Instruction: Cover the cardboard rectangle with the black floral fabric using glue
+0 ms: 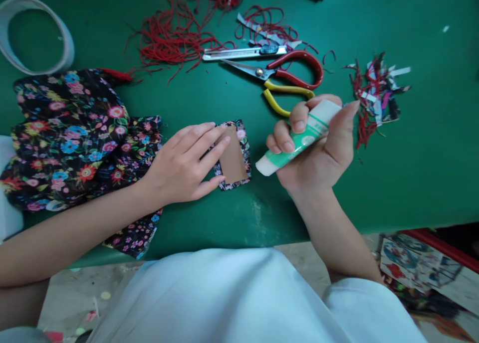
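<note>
My left hand [190, 161] lies flat with fingers spread, its fingertips resting on a small brown card [235, 158]. Dark floral fabric [245, 148] is folded in around the card's edges. In my right hand [318, 148] is a green and white glue stick [305, 141], wrapped by the fingers and tilted with its white lower end towards the card. That end hovers just right of the card, apart from it. A larger heap of the same floral fabric [71, 133] lies under and beyond my left forearm.
Behind the card are scissors [262, 73] with red and yellow handles, a utility knife [239, 53] and tangled red cords [172, 39]. Scraps [377, 93] lie at the right, a tape roll [69, 49] at the far left. The green table's [224, 228] near edge meets my shirt.
</note>
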`<state>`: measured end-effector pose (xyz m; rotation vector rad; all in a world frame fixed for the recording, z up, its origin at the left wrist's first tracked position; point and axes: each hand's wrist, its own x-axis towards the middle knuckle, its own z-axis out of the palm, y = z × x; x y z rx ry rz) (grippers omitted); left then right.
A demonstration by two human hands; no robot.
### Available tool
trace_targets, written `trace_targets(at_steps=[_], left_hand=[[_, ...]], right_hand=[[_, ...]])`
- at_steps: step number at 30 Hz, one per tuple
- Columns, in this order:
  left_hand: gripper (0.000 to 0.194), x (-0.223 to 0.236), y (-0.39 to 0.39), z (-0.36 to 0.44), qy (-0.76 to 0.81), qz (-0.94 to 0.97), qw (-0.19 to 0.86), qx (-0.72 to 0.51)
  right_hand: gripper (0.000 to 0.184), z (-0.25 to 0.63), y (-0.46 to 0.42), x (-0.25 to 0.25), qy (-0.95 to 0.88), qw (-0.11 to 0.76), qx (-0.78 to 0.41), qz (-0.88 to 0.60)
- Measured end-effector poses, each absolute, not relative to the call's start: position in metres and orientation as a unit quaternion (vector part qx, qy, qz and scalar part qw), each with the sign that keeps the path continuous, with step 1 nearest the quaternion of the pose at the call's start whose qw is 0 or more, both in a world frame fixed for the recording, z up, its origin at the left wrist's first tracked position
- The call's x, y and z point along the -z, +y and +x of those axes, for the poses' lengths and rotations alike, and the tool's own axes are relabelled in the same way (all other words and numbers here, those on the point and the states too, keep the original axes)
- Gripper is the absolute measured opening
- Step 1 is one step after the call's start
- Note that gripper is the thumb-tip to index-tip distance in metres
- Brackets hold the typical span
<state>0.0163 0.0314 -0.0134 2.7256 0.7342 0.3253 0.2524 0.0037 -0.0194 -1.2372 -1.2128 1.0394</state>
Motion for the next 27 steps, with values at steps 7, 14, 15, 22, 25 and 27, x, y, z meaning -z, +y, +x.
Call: trace_targets(at_steps=[7, 14, 15, 22, 25, 27], left_hand=[[0.056, 0.014, 0.032, 0.016, 0.258, 0.949, 0.144, -0.107], [0.056, 0.013, 0.032, 0.016, 0.250, 0.953, 0.129, -0.115], [0.056, 0.013, 0.032, 0.016, 0.250, 0.953, 0.129, -0.115], [0.059, 0.018, 0.032, 0.015, 0.253, 0.947, 0.151, -0.127], [0.061, 0.021, 0.033, 0.014, 0.247, 0.950, 0.137, -0.131], [0.061, 0.021, 0.033, 0.014, 0.241, 0.954, 0.115, -0.136]], right_hand=[[0.037, 0.244, 0.009, 0.012, -0.321, 0.602, -0.503, -0.531], [0.031, 0.236, 0.011, 0.001, -0.310, 0.630, -0.528, -0.478], [0.033, 0.235, 0.012, -0.001, -0.321, 0.636, -0.513, -0.478], [0.055, 0.216, 0.034, -0.021, -0.486, 0.629, -0.429, -0.430], [0.050, 0.205, 0.049, -0.016, -0.535, 0.629, -0.390, -0.407], [0.047, 0.197, 0.058, -0.008, -0.548, 0.631, -0.373, -0.403]])
